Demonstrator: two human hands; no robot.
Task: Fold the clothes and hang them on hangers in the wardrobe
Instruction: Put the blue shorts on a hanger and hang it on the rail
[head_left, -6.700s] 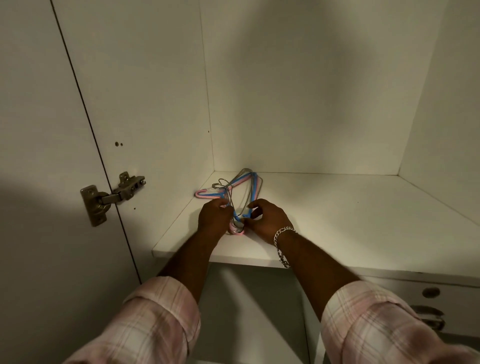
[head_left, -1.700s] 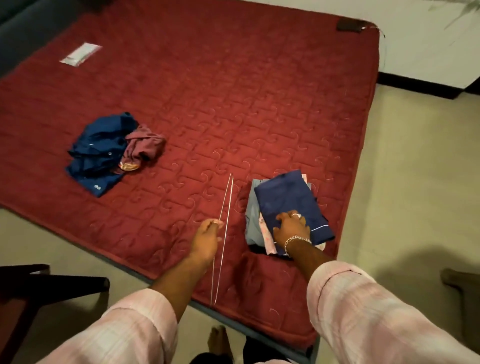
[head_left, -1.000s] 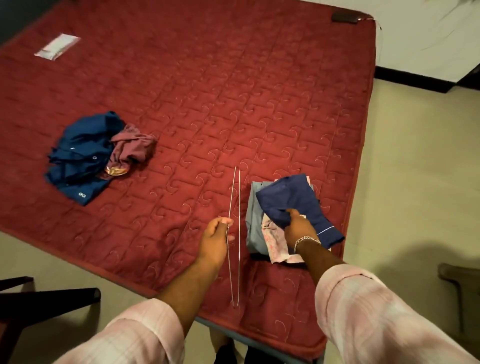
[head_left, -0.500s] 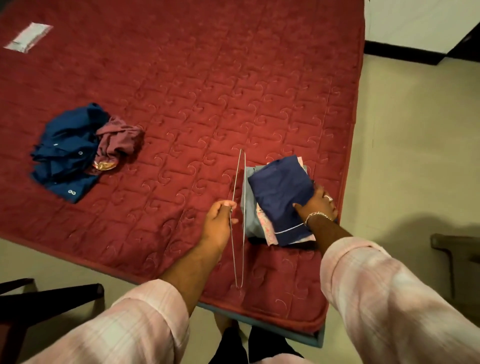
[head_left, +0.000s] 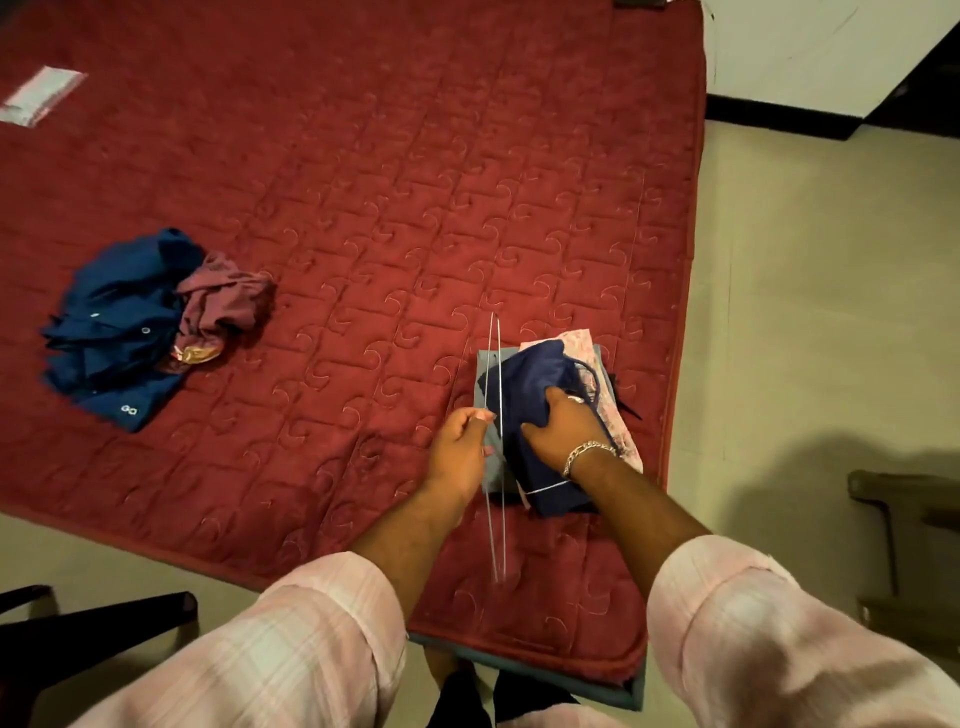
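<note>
My left hand (head_left: 460, 449) pinches a thin metal wire hanger (head_left: 496, 395), seen edge-on above the red quilted mattress (head_left: 395, 187). Beside it lies a stack of folded clothes with a grey piece (head_left: 485, 364) and a pink patterned piece (head_left: 576, 340) underneath. On top is a navy blue garment (head_left: 532, 379); my right hand (head_left: 566, 428), wearing a silver bracelet, grips it and bunches its cloth right next to the hanger. Far to the left sits an unfolded heap: a blue buttoned shirt (head_left: 111, 332) with a maroon garment (head_left: 223, 304) on it.
A white packet (head_left: 39, 96) lies at the mattress's far left. Beige floor (head_left: 810, 322) runs along the right side. A dark chair leg (head_left: 98, 621) is at the lower left, and a wooden stool (head_left: 906, 525) at the right edge.
I have turned from the wardrobe shelf to the mattress, carrying the hanger. In the last half second my right hand moved from the stack's right side onto the navy garment and gathered it up.
</note>
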